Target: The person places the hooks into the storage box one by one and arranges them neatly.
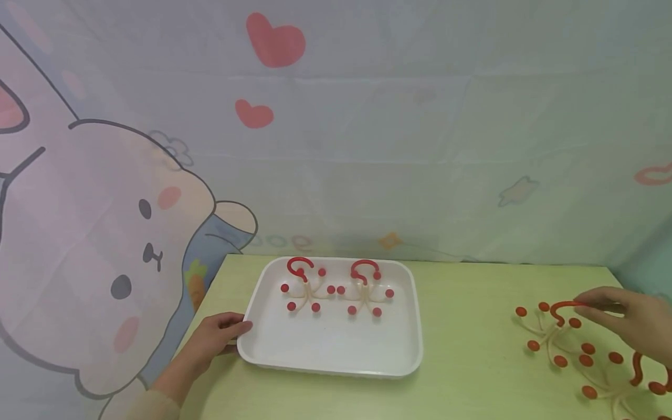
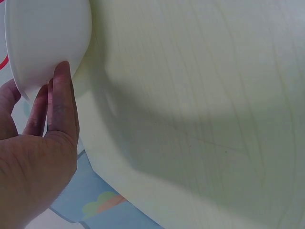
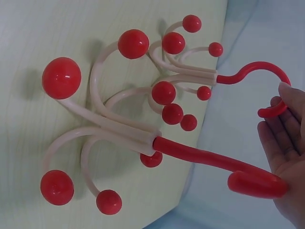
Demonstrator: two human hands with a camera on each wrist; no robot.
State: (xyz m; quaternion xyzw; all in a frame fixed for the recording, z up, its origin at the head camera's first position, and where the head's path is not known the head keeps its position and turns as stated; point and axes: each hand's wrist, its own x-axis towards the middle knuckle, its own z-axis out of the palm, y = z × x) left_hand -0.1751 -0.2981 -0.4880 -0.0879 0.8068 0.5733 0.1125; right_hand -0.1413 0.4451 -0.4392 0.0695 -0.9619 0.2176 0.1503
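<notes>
Right grip (image 1: 632, 318): pinches red hook (image 1: 564, 304) of knobbed hanger (image 1: 552, 335), bench's (image 1: 462, 350) right side | Left grip (image 1: 217, 335): pinches rim of white tray (image 1: 336, 353) | Handling: probably light, stiff, smooth; best held by hook.

On the left forearm (image 1: 181, 370) the person wears a pale, cream-coloured sleeve (image 1: 154, 407), which looks plain and soft; its edge ends before the wrist. Both hands, the left hand (image 1: 215, 338) and the right hand (image 1: 632, 321), are bare, with fine creases at the finger joints.
</notes>
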